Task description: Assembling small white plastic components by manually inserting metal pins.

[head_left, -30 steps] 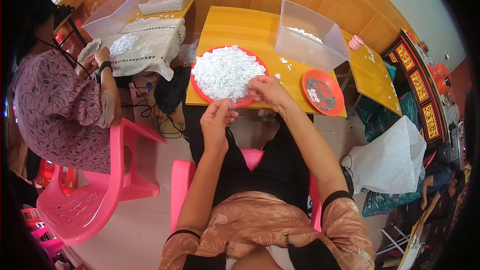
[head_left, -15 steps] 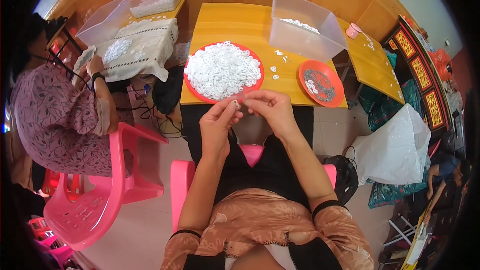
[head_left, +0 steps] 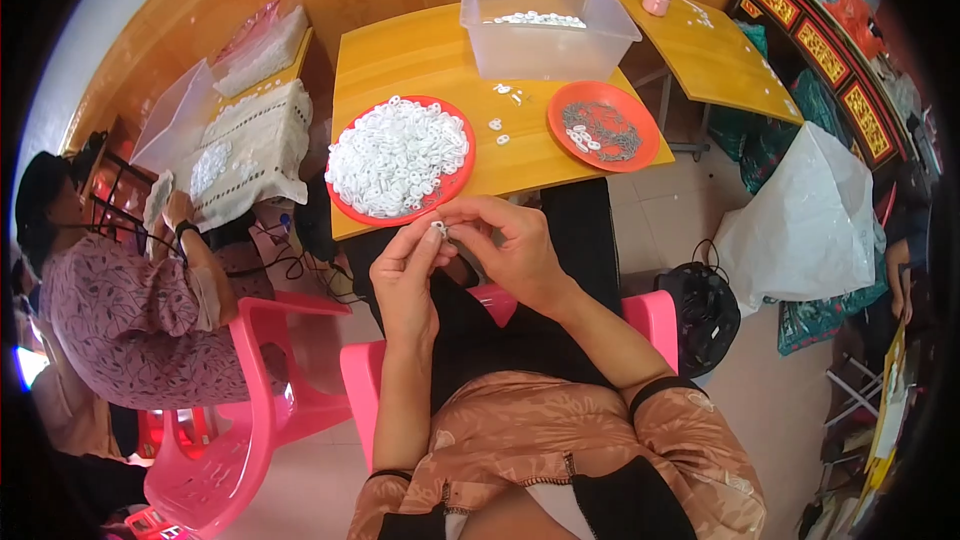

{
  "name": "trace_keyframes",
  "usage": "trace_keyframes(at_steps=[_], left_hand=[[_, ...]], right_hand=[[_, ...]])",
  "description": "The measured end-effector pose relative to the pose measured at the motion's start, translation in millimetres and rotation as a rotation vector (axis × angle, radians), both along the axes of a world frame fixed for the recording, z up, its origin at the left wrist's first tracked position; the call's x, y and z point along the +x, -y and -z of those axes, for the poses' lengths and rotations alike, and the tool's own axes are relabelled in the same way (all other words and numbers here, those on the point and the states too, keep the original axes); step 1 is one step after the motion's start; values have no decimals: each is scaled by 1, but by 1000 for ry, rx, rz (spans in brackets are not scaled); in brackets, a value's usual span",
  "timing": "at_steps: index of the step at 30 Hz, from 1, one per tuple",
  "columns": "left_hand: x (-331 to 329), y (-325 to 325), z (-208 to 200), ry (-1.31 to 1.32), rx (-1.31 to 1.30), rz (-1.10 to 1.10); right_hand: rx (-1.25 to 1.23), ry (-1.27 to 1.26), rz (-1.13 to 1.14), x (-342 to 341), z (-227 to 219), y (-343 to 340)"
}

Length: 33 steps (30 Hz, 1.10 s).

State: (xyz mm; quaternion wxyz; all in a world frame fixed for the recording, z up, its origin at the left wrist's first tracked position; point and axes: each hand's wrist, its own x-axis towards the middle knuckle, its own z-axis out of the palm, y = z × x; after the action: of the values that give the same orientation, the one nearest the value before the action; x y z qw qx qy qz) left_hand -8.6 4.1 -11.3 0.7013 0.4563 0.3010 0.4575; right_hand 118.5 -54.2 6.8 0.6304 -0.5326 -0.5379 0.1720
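Note:
Just in front of the table edge, my left hand (head_left: 405, 275) pinches a small white plastic piece (head_left: 438, 228) between thumb and fingers. My right hand (head_left: 515, 248) meets it there, fingertips closed on the same piece; whether they also hold something smaller is hidden. Beyond my hands, a red plate (head_left: 468, 176) carries a heap of similar white pieces with holes (head_left: 395, 155). To the right sits an orange-red dish (head_left: 645, 118) with thin grey metal bits (head_left: 612, 130) and some white pieces. Several loose white pieces (head_left: 495, 125) lie on the table between the two.
A clear plastic bin (head_left: 550, 50) stands on the yellow table (head_left: 400, 58), white pieces inside. A pink cup (head_left: 657, 0) is on the side table. At left, a co-worker (head_left: 140, 320) sits by a cloth-covered table (head_left: 255, 155). A white sack (head_left: 800, 220) and black bag (head_left: 700, 315) stand right.
The view has shifted and turned, so the table and dishes sit differently in the picture. My hands stay together on the white piece, with the right fingers now closer over it.

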Motion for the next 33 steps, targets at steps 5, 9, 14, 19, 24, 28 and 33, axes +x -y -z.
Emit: trace_keyframes(at_steps=[5,9,14,19,24,28,33], left_hand=[[0,-1,2,47,-16,26],[-1,-2,2,117,-101,73],[0,-2,3,72,-32,49],[1,0,1,0,20,8],[3,4,-2,-46,118,-34],[3,5,-3,-80,223,-47],[2,5,-3,-155,354,-69]], right_hand=[[1,-39,-23,2,2,3],[2,-57,-23,2,1,2],[19,-26,-16,2,0,4],[49,-25,-11,1,2,3],[117,24,45,-3,6,0],[102,88,63,-1,9,1],[223,205,137,-1,10,-1]])
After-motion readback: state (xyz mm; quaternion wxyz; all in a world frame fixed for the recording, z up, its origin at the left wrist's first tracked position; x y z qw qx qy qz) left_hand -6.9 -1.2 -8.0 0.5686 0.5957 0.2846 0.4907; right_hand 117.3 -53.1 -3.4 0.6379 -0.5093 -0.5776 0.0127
